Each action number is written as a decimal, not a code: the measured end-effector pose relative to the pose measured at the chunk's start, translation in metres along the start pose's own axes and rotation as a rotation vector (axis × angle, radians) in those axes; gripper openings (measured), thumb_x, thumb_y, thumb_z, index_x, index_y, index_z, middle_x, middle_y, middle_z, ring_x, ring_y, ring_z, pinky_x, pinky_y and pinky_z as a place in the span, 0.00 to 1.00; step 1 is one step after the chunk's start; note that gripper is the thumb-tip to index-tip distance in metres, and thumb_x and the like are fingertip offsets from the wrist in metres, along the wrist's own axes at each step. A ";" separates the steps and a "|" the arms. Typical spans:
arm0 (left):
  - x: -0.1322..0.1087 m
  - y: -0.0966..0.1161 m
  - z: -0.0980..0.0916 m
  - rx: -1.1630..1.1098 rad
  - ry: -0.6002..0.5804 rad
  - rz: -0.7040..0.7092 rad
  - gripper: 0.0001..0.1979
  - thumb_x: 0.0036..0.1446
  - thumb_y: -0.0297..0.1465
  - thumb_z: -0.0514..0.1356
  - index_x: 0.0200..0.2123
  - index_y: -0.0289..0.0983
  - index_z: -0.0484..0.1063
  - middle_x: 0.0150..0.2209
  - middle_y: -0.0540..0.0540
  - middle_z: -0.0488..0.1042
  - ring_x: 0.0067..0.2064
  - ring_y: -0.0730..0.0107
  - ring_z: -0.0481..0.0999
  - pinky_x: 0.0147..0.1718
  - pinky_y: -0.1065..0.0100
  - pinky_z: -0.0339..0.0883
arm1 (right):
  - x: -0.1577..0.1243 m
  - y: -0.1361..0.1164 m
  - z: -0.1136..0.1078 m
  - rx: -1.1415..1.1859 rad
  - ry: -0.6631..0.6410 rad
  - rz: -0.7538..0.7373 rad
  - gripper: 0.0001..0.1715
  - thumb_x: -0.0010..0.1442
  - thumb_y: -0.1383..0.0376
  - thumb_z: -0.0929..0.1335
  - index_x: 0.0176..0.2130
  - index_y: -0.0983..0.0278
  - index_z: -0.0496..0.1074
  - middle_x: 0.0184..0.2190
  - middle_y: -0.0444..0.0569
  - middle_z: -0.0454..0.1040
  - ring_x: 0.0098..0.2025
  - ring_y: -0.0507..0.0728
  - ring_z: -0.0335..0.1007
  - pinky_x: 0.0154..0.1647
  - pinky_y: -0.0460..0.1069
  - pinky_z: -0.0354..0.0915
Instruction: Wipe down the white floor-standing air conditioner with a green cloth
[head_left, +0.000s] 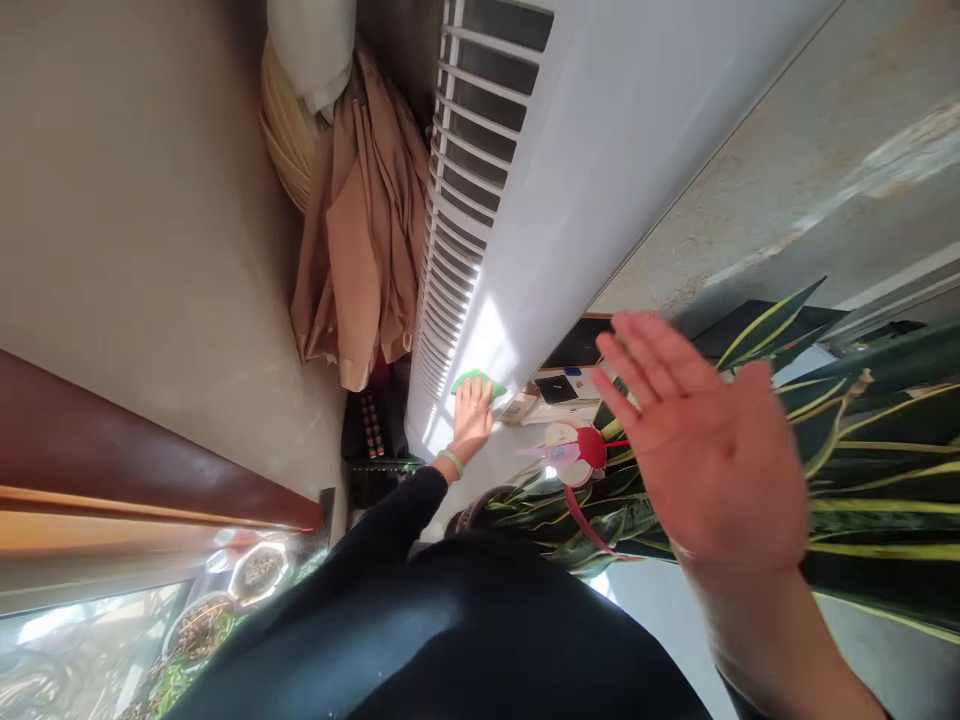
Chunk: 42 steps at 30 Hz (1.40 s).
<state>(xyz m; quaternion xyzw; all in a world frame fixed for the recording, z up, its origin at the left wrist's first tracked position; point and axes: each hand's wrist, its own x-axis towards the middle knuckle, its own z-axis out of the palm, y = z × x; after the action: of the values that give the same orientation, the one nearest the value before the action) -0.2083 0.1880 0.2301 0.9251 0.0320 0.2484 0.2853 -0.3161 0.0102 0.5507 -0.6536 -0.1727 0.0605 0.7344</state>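
My left hand (472, 412), with a green band at the wrist, presses a green cloth (480, 382) onto the smooth white panel of an air conditioner (555, 200). Its fingers lie over the cloth, and a patch of sunlight falls just beyond them. Slatted vents (457, 220) run along the unit's left side. My right hand (705, 450) is raised in the air with its palm towards me, fingers stretched out and nothing in it. It is nearest to the long striped leaves of a snake plant (885, 480) and touches nothing that I can see.
Brown folded fabric (360, 250) hangs left of the vents, beside a beige wall (150, 180). A red and white ornament (581, 452) sits among the leaves. Potted plants (259, 573) stand by the window at lower left. The wall on the right has peeling paint.
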 end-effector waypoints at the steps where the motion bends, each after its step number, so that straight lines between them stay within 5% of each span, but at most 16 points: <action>1: 0.008 0.006 -0.005 -0.003 0.019 0.009 0.30 0.71 0.29 0.53 0.74 0.34 0.60 0.78 0.35 0.54 0.80 0.39 0.47 0.77 0.33 0.46 | -0.006 0.018 -0.002 0.042 -0.032 0.068 0.34 0.73 0.38 0.59 0.63 0.50 0.75 0.71 0.47 0.68 0.74 0.64 0.61 0.75 0.65 0.58; 4: 0.054 0.035 -0.039 0.003 0.123 0.097 0.28 0.72 0.31 0.53 0.73 0.36 0.62 0.76 0.37 0.58 0.80 0.40 0.48 0.77 0.32 0.43 | -0.026 0.093 -0.021 0.186 -0.068 0.407 0.38 0.64 0.33 0.66 0.58 0.53 0.80 0.69 0.52 0.71 0.72 0.69 0.66 0.75 0.68 0.58; 7: 0.116 0.079 -0.105 0.019 0.290 0.293 0.29 0.72 0.35 0.55 0.73 0.36 0.62 0.77 0.38 0.58 0.80 0.41 0.49 0.78 0.34 0.36 | -0.043 0.156 -0.042 0.261 0.000 0.589 0.38 0.59 0.32 0.70 0.55 0.53 0.82 0.69 0.51 0.71 0.71 0.67 0.67 0.77 0.67 0.56; 10: 0.167 0.119 -0.173 0.057 0.443 0.463 0.29 0.76 0.40 0.48 0.75 0.38 0.58 0.78 0.43 0.55 0.81 0.48 0.47 0.79 0.43 0.31 | -0.053 0.181 -0.050 0.295 -0.014 0.661 0.38 0.59 0.32 0.70 0.55 0.52 0.82 0.69 0.50 0.71 0.71 0.67 0.67 0.76 0.67 0.57; 13: 0.187 0.133 -0.204 0.088 0.523 0.505 0.29 0.78 0.41 0.41 0.76 0.39 0.57 0.78 0.46 0.56 0.81 0.53 0.46 0.79 0.54 0.26 | -0.054 0.184 -0.049 0.309 -0.052 0.705 0.38 0.57 0.32 0.71 0.55 0.53 0.82 0.69 0.50 0.71 0.72 0.68 0.67 0.75 0.67 0.58; 16: 0.171 0.116 -0.181 0.083 0.490 0.453 0.29 0.77 0.40 0.44 0.75 0.40 0.58 0.78 0.46 0.57 0.81 0.52 0.48 0.79 0.55 0.24 | -0.050 0.185 -0.048 0.316 -0.056 0.717 0.38 0.59 0.32 0.70 0.55 0.52 0.82 0.70 0.49 0.71 0.72 0.67 0.66 0.76 0.66 0.57; 19: 0.133 0.084 -0.124 0.080 0.345 0.311 0.28 0.75 0.38 0.49 0.75 0.40 0.60 0.78 0.45 0.55 0.81 0.47 0.46 0.80 0.41 0.30 | -0.050 0.191 -0.051 0.317 -0.052 0.729 0.38 0.59 0.32 0.69 0.56 0.52 0.81 0.70 0.50 0.71 0.72 0.67 0.66 0.76 0.67 0.57; 23: 0.080 0.046 -0.048 0.076 0.146 0.096 0.27 0.74 0.37 0.52 0.72 0.38 0.64 0.76 0.39 0.59 0.80 0.42 0.50 0.78 0.34 0.40 | -0.055 0.198 -0.055 0.306 -0.043 0.752 0.39 0.60 0.32 0.68 0.57 0.53 0.81 0.70 0.51 0.70 0.72 0.68 0.65 0.76 0.66 0.58; 28: 0.027 0.018 0.010 0.033 0.015 -0.053 0.29 0.70 0.36 0.56 0.72 0.35 0.65 0.75 0.34 0.61 0.79 0.37 0.52 0.77 0.32 0.44 | -0.060 0.197 -0.060 0.284 -0.029 0.777 0.40 0.59 0.31 0.68 0.57 0.52 0.81 0.70 0.50 0.70 0.73 0.68 0.64 0.76 0.66 0.58; 36: -0.034 -0.002 0.037 -0.016 -0.076 -0.182 0.31 0.71 0.32 0.53 0.73 0.29 0.60 0.77 0.33 0.56 0.80 0.40 0.46 0.78 0.38 0.42 | -0.071 0.198 -0.063 0.268 -0.018 0.796 0.37 0.64 0.32 0.64 0.56 0.49 0.81 0.68 0.45 0.73 0.72 0.66 0.66 0.75 0.64 0.59; 39: -0.027 0.010 0.035 -0.089 -0.052 -0.235 0.32 0.69 0.32 0.56 0.73 0.30 0.60 0.78 0.31 0.53 0.80 0.39 0.43 0.78 0.36 0.44 | -0.074 0.200 -0.065 0.264 -0.016 0.804 0.37 0.63 0.31 0.64 0.55 0.48 0.82 0.67 0.45 0.74 0.72 0.67 0.67 0.75 0.65 0.59; 42: 0.009 0.036 0.016 -0.126 0.002 -0.250 0.34 0.67 0.34 0.60 0.73 0.33 0.61 0.78 0.33 0.52 0.80 0.37 0.42 0.78 0.34 0.41 | -0.074 0.203 -0.067 0.259 -0.014 0.809 0.36 0.62 0.31 0.65 0.54 0.48 0.83 0.67 0.45 0.75 0.72 0.67 0.67 0.75 0.66 0.59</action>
<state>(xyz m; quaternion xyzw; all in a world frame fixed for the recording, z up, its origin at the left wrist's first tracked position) -0.1958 0.1511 0.2422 0.8938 0.1316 0.2136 0.3717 -0.3354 -0.0481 0.3330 -0.5706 0.1018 0.3695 0.7263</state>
